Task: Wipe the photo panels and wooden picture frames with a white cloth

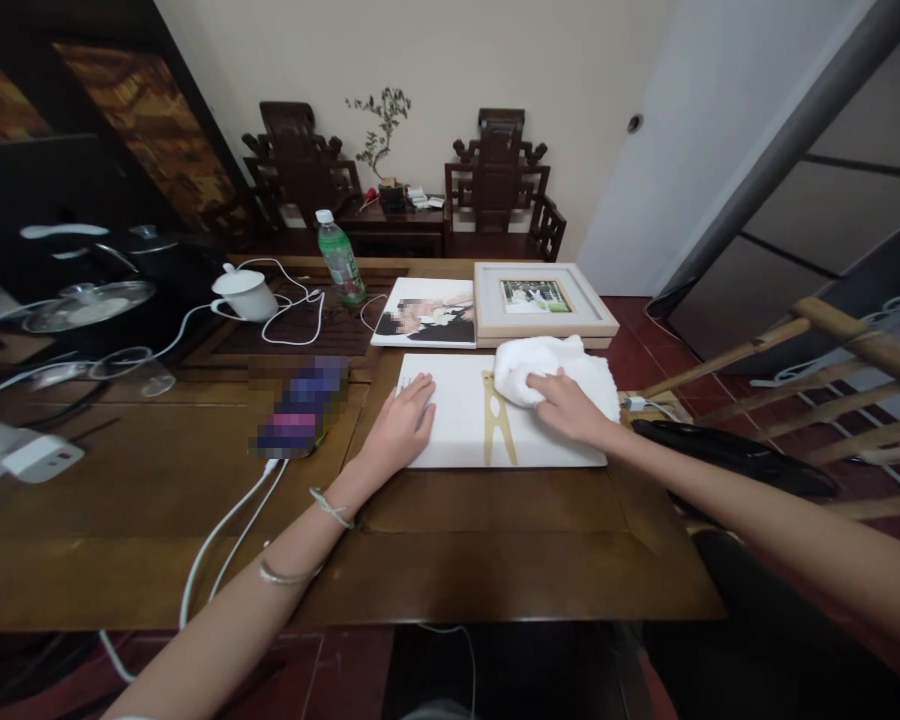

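Note:
A flat white panel (450, 430) with a tan, forked upright shape (493, 415) on its face lies on the wooden table in front of me. My left hand (403, 425) rests on the panel's left edge, fingers stretched out and holding nothing. Over the panel's right part, my right hand (566, 405) presses a bunched white cloth (547, 360) against the surface, fingers bent onto it. The cloth covers the panel's upper right corner. Just behind the panel are a white-edged photo print (435, 305) and a pale wooden picture frame (487, 310) with a small photo inside.
Left of the panel lies a phone (300, 410) with a white cable. Farther left and back are a green-labelled bottle (341, 260), a lidded white cup (246, 295), a glass-lidded pot (90, 305) and a power strip (22, 455). A wooden chair (847, 340) stands at right.

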`<action>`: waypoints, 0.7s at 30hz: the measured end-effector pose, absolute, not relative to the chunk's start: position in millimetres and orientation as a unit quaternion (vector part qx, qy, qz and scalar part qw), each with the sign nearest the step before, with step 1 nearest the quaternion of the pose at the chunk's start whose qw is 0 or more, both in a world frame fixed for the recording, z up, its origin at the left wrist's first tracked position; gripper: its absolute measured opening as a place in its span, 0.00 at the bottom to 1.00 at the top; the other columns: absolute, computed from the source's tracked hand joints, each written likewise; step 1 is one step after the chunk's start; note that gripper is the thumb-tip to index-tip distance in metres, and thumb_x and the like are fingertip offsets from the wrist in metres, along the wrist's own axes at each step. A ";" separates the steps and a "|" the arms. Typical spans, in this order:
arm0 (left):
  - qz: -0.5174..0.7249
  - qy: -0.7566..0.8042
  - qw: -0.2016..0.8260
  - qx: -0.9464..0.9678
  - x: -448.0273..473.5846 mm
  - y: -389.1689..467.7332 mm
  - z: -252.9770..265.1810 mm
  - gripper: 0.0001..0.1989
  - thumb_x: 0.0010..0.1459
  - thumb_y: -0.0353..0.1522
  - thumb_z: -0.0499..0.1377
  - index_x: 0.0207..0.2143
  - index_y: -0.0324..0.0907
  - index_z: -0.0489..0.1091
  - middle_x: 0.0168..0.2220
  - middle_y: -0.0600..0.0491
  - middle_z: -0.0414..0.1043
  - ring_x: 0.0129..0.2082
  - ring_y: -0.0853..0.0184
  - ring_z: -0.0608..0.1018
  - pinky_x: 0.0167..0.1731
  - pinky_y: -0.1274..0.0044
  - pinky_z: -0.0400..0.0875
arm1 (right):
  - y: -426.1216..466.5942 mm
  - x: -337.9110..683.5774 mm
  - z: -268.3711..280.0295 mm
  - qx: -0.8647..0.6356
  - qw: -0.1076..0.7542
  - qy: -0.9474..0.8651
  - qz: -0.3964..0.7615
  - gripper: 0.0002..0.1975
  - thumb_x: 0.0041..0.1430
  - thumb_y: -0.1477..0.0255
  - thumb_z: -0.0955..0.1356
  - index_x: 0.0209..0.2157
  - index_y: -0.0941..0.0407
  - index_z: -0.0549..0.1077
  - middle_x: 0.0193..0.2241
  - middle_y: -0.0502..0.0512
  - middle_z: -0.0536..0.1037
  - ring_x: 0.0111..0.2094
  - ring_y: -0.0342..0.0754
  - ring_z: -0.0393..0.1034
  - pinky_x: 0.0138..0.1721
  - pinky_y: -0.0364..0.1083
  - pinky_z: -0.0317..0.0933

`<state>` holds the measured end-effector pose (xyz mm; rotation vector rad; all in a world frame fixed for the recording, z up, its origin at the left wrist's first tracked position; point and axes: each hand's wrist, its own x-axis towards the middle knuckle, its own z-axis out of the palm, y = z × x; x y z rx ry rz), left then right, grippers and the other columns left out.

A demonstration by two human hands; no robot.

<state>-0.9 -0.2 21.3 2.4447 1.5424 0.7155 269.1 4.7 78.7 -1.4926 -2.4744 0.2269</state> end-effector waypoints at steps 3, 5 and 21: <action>0.245 0.516 0.080 0.817 -0.9 -0.2 20.2 0.20 0.62 0.30 0.47 0.55 0.38 0.63 0.60 0.42 0.62 0.62 0.58 0.62 0.59 0.58 0.57 | -22.3 268.8 77.6 -0.499 0.107 -0.856 0.082 0.10 0.41 0.82 0.57 0.25 0.53 0.56 0.23 0.51 0.67 0.29 0.51 0.63 0.49 0.56 0.51; 0.247 0.517 0.079 0.816 -0.7 -0.3 19.7 0.20 0.62 0.30 0.46 0.55 0.38 0.63 0.60 0.42 0.62 0.63 0.58 0.62 0.60 0.59 0.57 | -42.1 272.2 83.3 -0.484 0.089 -0.865 0.100 0.11 0.39 0.83 0.57 0.25 0.53 0.57 0.23 0.50 0.67 0.29 0.51 0.63 0.49 0.56 0.51; 0.238 0.522 0.082 0.815 0.6 -1.2 21.3 0.20 0.62 0.30 0.46 0.55 0.36 0.63 0.61 0.42 0.61 0.63 0.58 0.61 0.60 0.58 0.56 | 3.7 310.8 116.7 -0.451 0.063 -0.854 0.252 0.05 0.41 0.77 0.58 0.23 0.55 0.62 0.27 0.53 0.71 0.32 0.52 0.66 0.36 0.49 0.58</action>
